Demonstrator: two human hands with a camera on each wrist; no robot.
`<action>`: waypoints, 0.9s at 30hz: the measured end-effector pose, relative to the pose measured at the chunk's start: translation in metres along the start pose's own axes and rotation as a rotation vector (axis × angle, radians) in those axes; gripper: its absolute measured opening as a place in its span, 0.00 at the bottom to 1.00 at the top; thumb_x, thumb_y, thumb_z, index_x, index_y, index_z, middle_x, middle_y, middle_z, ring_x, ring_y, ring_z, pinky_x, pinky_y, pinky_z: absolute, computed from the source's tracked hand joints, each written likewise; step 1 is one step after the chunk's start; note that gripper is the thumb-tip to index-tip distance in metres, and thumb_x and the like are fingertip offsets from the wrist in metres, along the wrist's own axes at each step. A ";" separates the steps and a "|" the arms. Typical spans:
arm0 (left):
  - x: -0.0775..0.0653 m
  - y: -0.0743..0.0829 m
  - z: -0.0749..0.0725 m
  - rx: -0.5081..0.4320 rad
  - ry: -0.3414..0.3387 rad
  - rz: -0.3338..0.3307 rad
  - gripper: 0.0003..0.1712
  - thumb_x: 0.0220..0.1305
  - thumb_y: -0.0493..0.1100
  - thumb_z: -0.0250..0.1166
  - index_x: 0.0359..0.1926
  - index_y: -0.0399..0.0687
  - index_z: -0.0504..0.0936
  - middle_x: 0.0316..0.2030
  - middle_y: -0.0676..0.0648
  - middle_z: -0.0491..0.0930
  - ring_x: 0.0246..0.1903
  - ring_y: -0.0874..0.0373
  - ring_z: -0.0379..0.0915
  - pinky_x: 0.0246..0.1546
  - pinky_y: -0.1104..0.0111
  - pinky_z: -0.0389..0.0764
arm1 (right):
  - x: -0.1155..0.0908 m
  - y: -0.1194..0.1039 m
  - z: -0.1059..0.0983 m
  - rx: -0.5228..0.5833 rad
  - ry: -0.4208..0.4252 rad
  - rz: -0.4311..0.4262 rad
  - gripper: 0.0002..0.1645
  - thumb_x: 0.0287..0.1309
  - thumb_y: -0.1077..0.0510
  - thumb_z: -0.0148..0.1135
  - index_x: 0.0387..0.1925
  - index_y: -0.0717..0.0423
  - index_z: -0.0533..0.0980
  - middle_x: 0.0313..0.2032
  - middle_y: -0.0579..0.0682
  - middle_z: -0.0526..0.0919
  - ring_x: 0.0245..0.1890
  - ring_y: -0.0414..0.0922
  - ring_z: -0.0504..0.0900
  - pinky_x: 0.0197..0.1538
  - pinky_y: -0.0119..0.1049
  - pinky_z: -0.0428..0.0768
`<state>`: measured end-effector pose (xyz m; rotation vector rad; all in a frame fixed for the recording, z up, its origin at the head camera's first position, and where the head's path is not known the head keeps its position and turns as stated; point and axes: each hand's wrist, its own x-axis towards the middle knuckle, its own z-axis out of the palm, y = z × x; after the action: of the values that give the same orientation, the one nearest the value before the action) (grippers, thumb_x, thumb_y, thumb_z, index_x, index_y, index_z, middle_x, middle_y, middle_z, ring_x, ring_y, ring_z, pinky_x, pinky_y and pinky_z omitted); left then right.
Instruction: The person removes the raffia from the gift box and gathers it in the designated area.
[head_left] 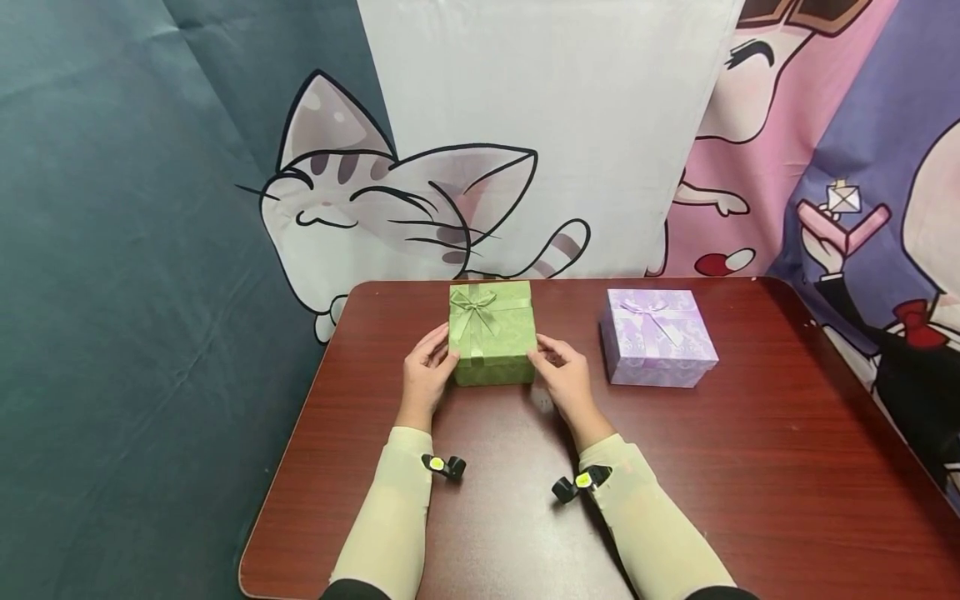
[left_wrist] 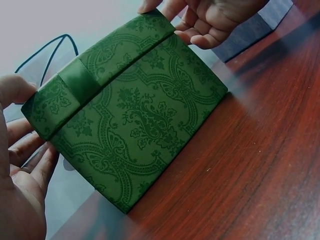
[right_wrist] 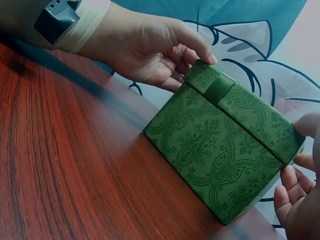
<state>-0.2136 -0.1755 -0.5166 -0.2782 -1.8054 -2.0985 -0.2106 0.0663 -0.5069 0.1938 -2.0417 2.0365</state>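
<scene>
A green gift box (head_left: 512, 333) with a ribbon bow on its lid stands near the back edge of the table. My left hand (head_left: 423, 382) holds the lid by its left side, thumb at the near corner. On the opposite side, my right hand (head_left: 568, 380) holds the lid the same way. In the left wrist view, the patterned box front (left_wrist: 150, 115) shows a thin dark seam below the lid (left_wrist: 117, 52). The fingers of both hands curl along the box's sides, partly hidden by it in the head view.
A lilac gift box (head_left: 660, 337) with a bow stands to the right of my right hand. The reddish-brown table (head_left: 780, 467) has rounded corners. Behind it hangs a cloth backdrop (head_left: 555, 100) printed with a cartoon cat.
</scene>
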 end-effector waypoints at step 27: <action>-0.002 -0.004 -0.015 0.081 0.034 -0.042 0.31 0.59 0.18 0.67 0.65 0.30 0.78 0.54 0.25 0.81 0.48 0.58 0.82 0.58 0.57 0.83 | 0.005 0.017 -0.005 0.169 -0.087 -0.124 0.37 0.51 0.83 0.67 0.65 0.79 0.71 0.51 0.71 0.76 0.44 0.43 0.79 0.51 0.26 0.83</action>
<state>-0.2121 -0.1896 -0.5230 -0.1837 -1.8859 -2.0398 -0.2192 0.0718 -0.5226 0.4369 -1.8538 2.1574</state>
